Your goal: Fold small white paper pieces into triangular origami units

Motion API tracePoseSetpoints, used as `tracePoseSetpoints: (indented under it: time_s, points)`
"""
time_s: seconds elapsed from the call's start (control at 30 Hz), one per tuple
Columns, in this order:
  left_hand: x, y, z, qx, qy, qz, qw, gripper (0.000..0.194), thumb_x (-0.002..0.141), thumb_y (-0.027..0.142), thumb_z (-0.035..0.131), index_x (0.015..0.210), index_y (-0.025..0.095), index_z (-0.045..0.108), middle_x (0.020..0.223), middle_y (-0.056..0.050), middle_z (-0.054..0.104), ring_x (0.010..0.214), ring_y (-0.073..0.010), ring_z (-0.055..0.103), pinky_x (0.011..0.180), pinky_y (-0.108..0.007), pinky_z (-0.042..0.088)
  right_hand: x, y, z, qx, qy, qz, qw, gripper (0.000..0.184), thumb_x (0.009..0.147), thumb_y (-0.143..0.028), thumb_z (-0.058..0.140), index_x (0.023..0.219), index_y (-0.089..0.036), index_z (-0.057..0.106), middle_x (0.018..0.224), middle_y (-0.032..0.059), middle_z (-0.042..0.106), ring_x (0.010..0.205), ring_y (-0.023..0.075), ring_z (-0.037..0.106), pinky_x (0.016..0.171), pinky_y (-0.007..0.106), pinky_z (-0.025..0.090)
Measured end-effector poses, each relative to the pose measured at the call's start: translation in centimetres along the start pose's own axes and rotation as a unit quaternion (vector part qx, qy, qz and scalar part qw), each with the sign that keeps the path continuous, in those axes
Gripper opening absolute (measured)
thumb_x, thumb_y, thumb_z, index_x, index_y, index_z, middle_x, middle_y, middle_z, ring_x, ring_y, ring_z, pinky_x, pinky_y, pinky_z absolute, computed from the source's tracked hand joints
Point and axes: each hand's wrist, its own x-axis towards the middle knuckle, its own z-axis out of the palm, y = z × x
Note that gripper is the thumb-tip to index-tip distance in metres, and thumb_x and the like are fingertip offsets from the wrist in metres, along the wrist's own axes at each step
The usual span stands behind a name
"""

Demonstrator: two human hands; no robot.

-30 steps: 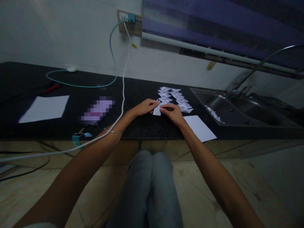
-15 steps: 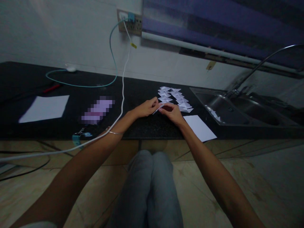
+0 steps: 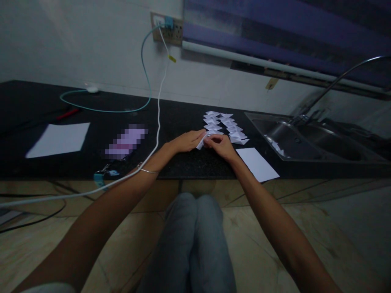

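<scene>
A small folded strip of white paper point(image 3: 201, 141) is held between my two hands, low over the black counter. My left hand point(image 3: 188, 141) lies along its left side with the fingers stretched together and closed on it. The thumb and fingers of my right hand point(image 3: 220, 145) pinch its right edge. Just beyond the hands lie two rows of folded paper pieces point(image 3: 234, 129), pointed and overlapping. A stack of blank white paper point(image 3: 257, 164) rests right of my right hand, near the counter's front edge.
On the left are a larger white sheet point(image 3: 59, 139), a blurred-out pinkish item point(image 3: 126, 142) and a red pen-like object point(image 3: 67, 113). A white cable point(image 3: 158, 118) crosses over my left forearm. The metal sink point(image 3: 293, 140) with its faucet point(image 3: 336, 81) is at right.
My left fingers have straightened from a curled grip and now lie flatter along the paper. More of the strip's face shows, tilted toward me. My right hand has barely moved.
</scene>
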Motion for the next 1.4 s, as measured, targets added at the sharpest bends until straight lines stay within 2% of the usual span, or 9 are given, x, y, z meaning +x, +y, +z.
tracePoseSetpoints:
  time_s: [0.17, 0.3, 0.57, 0.7, 0.83, 0.97, 1.17, 1.3, 1.4]
  points:
    - [0.0, 0.4, 0.1, -0.054, 0.027, 0.016, 0.998, 0.039, 0.107, 0.046, 0.026, 0.091, 0.02, 0.051, 0.087, -0.005, 0.061, 0.079, -0.017, 0.058, 0.076, -0.03, 0.045, 0.1, 0.3, -0.1, -0.015, -0.011, 0.004, 1.0, 0.043, 0.083, -0.061, 0.07, 0.074, -0.019, 0.077, 0.073, 0.0037, 0.074, 0.069, 0.0172, 0.065, 0.068, 0.029, 0.051]
    - [0.2, 0.6, 0.4, -0.058, 0.044, 0.037, 0.997, 0.035, 0.106, 0.045, 0.034, 0.092, 0.019, 0.053, 0.088, -0.005, 0.061, 0.079, -0.0162, 0.058, 0.076, -0.029, 0.045, 0.1, 0.6, -0.1, 0.0, -0.012, 0.001, 1.0, 0.04, 0.081, -0.057, 0.073, 0.07, -0.018, 0.075, 0.072, 0.0027, 0.073, 0.069, 0.017, 0.064, 0.068, 0.029, 0.051]
    - [0.3, 0.5, 0.1, -0.041, 0.057, 0.032, 0.997, 0.033, 0.104, 0.038, 0.036, 0.09, 0.017, 0.058, 0.082, -0.004, 0.061, 0.074, -0.0147, 0.056, 0.071, -0.028, 0.043, -0.1, -0.5, -0.3, 0.107, 0.055, 0.043, 0.992, 0.04, 0.07, -0.053, 0.084, 0.093, -0.021, 0.076, 0.085, 0.0023, 0.074, 0.074, 0.0165, 0.066, 0.065, 0.028, 0.053]
    - [0.2, 0.4, 0.1, -0.015, 0.057, 0.035, 0.998, 0.036, 0.104, 0.04, 0.038, 0.094, 0.017, 0.063, 0.083, -0.004, 0.065, 0.074, -0.0153, 0.057, 0.07, -0.028, 0.041, -0.2, -0.7, -0.3, 0.126, 0.053, 0.064, 0.988, 0.044, 0.069, -0.058, 0.083, 0.092, -0.021, 0.076, 0.085, 0.0033, 0.074, 0.074, 0.0169, 0.066, 0.064, 0.028, 0.055]
    - [0.2, 0.2, 0.3, 0.005, 0.047, 0.042, 0.998, 0.034, 0.102, 0.038, 0.041, 0.09, 0.016, 0.065, 0.081, -0.004, 0.066, 0.071, -0.0151, 0.058, 0.067, -0.027, 0.04, -0.1, -0.2, -0.3, 0.086, 0.046, 0.047, 0.994, 0.044, 0.073, -0.062, 0.08, 0.084, -0.019, 0.076, 0.075, 0.0029, 0.071, 0.067, 0.0152, 0.063, 0.06, 0.027, 0.051]
    - [0.2, 0.2, 0.4, -0.033, 0.029, 0.03, 0.999, 0.036, 0.101, 0.041, 0.042, 0.089, 0.016, 0.064, 0.082, -0.004, 0.066, 0.073, -0.0151, 0.059, 0.067, -0.026, 0.041, 0.0, 0.4, -0.6, 0.028, 0.024, 0.012, 0.999, 0.05, 0.077, -0.07, 0.072, 0.078, -0.019, 0.073, 0.069, 0.0025, 0.069, 0.062, 0.0147, 0.059, 0.059, 0.028, 0.049]
    - [-0.1, 0.4, -0.6, -0.049, 0.065, -0.013, 0.997, 0.033, 0.096, 0.047, 0.053, 0.102, 0.016, 0.064, 0.098, -0.007, 0.07, 0.086, -0.0186, 0.063, 0.076, -0.029, 0.046, 0.1, 0.6, -0.7, 0.051, 0.118, 0.021, 0.991, 0.053, 0.073, -0.073, 0.074, 0.073, -0.021, 0.066, 0.062, -0.0012, 0.061, 0.055, 0.013, 0.054, 0.055, 0.027, 0.045]
    - [-0.3, 0.5, -0.9, -0.026, 0.072, -0.01, 0.997, 0.038, 0.095, 0.05, 0.055, 0.111, 0.017, 0.062, 0.109, -0.01, 0.07, 0.094, -0.0205, 0.064, 0.081, -0.031, 0.046, 0.1, 0.4, -0.4, 0.06, 0.133, 0.039, 0.988, 0.05, 0.073, -0.07, 0.076, 0.073, -0.021, 0.065, 0.06, -0.0018, 0.06, 0.053, 0.0129, 0.054, 0.053, 0.027, 0.045]
    - [-0.3, 0.7, -0.8, -0.007, 0.061, -0.014, 0.998, 0.041, 0.093, 0.054, 0.058, 0.111, 0.017, 0.06, 0.107, -0.01, 0.07, 0.09, -0.0205, 0.063, 0.077, -0.031, 0.045, 0.1, 0.3, -0.4, 0.041, 0.141, 0.04, 0.988, 0.049, 0.073, -0.069, 0.076, 0.072, -0.021, 0.066, 0.059, -0.0014, 0.061, 0.053, 0.0134, 0.056, 0.052, 0.027, 0.045]
